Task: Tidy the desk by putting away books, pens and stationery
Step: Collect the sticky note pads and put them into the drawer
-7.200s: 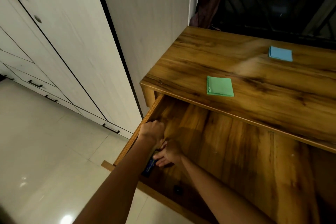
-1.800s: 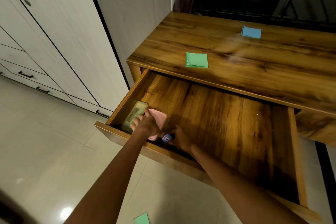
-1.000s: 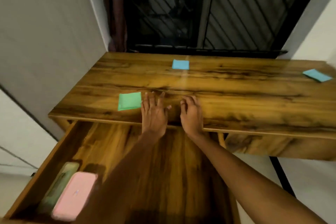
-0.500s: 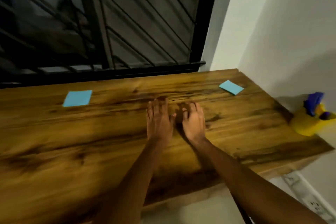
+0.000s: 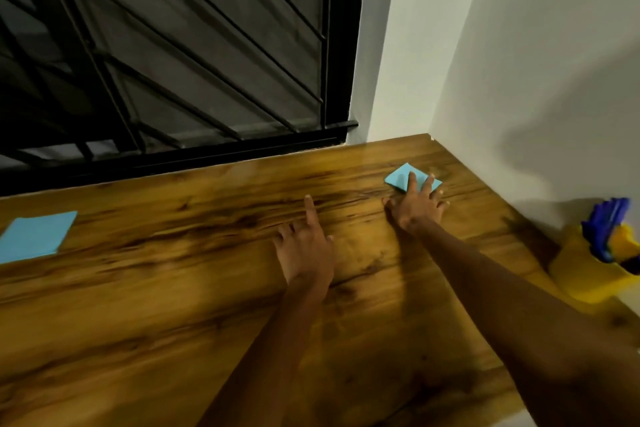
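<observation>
A small light-blue sticky-note pad point(image 5: 398, 178) lies near the far right corner of the wooden desk point(image 5: 173, 288). My right hand point(image 5: 417, 208) is stretched out flat with spread fingers, its fingertips resting on that pad. My left hand point(image 5: 304, 246) hovers low over the middle of the desk, index finger straight and pointing forward, the other fingers loosely bent, holding nothing. A second, larger light-blue pad point(image 5: 34, 236) lies at the desk's left edge of view.
A yellow pen holder point(image 5: 588, 270) with blue pens point(image 5: 606, 225) stands at the desk's right edge by the white wall. A black-barred window point(image 5: 173, 62) runs along the back of the desk.
My view has swung right, away from the open drawer. My right hand has reached forward and right onto the small blue pad; my left hand has stayed near the desk's middle.
</observation>
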`<state>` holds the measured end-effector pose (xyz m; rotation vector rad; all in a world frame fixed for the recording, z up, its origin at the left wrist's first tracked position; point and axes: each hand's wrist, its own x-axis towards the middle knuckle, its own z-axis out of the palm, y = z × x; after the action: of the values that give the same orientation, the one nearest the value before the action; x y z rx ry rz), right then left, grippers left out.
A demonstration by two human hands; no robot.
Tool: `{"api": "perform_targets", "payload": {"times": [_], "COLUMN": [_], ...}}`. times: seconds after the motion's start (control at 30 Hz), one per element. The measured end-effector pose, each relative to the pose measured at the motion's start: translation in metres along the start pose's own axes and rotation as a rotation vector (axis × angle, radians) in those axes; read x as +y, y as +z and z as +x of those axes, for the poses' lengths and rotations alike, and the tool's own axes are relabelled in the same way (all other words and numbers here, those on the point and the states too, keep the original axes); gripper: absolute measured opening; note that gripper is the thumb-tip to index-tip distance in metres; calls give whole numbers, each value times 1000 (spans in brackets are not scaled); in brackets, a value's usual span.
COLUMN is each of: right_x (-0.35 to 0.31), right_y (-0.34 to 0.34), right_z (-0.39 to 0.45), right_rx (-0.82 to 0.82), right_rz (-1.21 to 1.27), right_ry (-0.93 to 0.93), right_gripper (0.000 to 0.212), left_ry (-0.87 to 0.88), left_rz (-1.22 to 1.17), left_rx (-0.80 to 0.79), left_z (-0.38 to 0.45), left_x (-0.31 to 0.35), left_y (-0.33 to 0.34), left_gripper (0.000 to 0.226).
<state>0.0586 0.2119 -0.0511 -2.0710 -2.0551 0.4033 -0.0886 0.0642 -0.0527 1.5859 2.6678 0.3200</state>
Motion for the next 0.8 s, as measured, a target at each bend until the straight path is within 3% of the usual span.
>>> {"api": "perform_targets", "payload": {"times": [0.1,0.23,0.37,0.4,0.47,0.57,0.67,0.8], "right_x": [3,-4,-12,-13,-14,-21,-35,-52], "right_y": [0,2,0,-2,-10,-26,-33,-27], "right_z": [17,12,1,3,8,13,12,0], "right_rx": [-37,43,133,82,-50,-215,-424,-495], "right_rz": [-75,-269,-139,-37,129,81,148,242], "right_ry": [-8,-192,-325,-302,-213,-169,-120,-80], "right_gripper": [76,56,39,40,64,85,76,63], "left_ry": [22,24,34,35,49,67,72,20], "left_rz": [94,172,182,181,173,183,163,-14], "left_rx": [-6,-42,-50,-45,-37,-27,-38,-11], "left_z": [12,24,28,29,31,31,27,17], "left_x": [5,12,15,14,12,10,8,-1], "left_y": [-2,-5,-3,-3,-3,-3,-2,-10], "left_gripper": [85,84,81,81,82,81,81,80]}}
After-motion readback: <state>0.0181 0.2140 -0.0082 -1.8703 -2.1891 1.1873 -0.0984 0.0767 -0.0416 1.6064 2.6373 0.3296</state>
